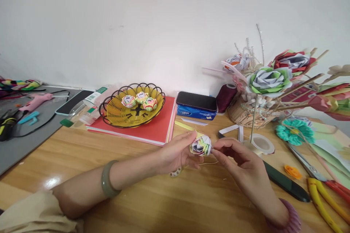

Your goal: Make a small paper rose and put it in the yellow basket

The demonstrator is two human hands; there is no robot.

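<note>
My left hand (177,151) is closed around a small woven paper ball (201,145), folded from white, yellow, green and dark strips. At the right edge of the ball, the fingertips of my right hand (237,158) are pinched together; what lies between them is too small to make out. A thin pale thread shows on the table just below the ball. Behind, three similar paper balls (141,98) rest in a yellow woven basket (120,111) with a black looped rim.
Red paper (153,136) lies under the basket. Behind my hands, a phone (196,101) sits on a blue packet (191,111). To the right are a tape roll (262,143), a green-black cutter (287,184), scissors (306,162), yellow-handled pliers (317,196) and a pot of paper flowers (270,80).
</note>
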